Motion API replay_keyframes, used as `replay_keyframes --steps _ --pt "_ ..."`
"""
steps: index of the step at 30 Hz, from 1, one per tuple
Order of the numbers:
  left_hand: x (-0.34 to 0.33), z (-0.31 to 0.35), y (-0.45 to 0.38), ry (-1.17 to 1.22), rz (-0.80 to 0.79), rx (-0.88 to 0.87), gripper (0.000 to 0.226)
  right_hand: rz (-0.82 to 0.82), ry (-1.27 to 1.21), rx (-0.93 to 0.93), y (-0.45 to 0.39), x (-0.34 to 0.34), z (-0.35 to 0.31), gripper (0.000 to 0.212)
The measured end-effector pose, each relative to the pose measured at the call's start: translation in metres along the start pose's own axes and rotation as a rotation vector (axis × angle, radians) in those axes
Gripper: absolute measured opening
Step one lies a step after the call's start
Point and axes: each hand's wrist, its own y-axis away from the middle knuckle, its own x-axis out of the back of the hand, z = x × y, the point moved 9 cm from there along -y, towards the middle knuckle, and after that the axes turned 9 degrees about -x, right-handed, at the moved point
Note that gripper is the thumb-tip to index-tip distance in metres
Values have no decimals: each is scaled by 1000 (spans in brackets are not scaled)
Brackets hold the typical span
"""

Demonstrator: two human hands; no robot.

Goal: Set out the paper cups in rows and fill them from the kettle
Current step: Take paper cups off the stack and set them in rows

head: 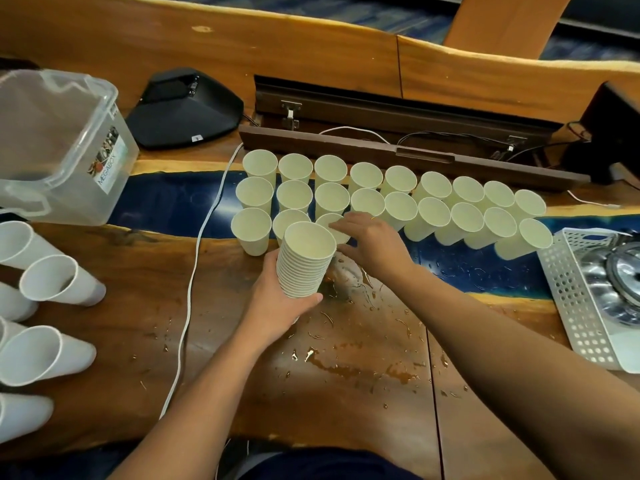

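Observation:
Pale paper cups (365, 176) stand upright in rows across the middle of the wooden table (242, 341). The two far rows run the whole width; the near row has three cups at its left end. My left hand (277, 306) grips a tall stack of nested paper cups (304, 261) just in front of the rows. My right hand (370, 244) rests its fingers around the third cup of the near row (327, 220), which stands on the table. No kettle is visible.
A clear plastic box (69, 147) stands at the far left, with white plastic cups (52, 282) in front of it. A white cable (194, 271) crosses the table. A white perforated basket (581, 306) holding metal items sits at right. Water drops (346, 365) spot the near tabletop.

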Motion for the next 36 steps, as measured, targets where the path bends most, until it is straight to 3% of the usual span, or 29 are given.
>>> replay_keyframes --steps 5,8,15,22,33,36 --pt "-1 4 0 4 3 -17 95 59 -274 -124 10 57 -7 36" --pt "-5 7 2 16 -4 -20 92 -6 -327 -32 33 79 -27 30" --pt "-25 22 3 -8 -71 -50 85 -192 35 261 68 60 -62 29" --pt "-29 30 -2 -59 -80 -83 87 -146 87 184 69 77 -62 25" --pt "-31 34 3 -57 -81 -107 93 -125 -137 62 69 97 -45 26" --pt "-29 34 2 -60 -71 -89 94 -29 -230 41 69 124 -43 30"
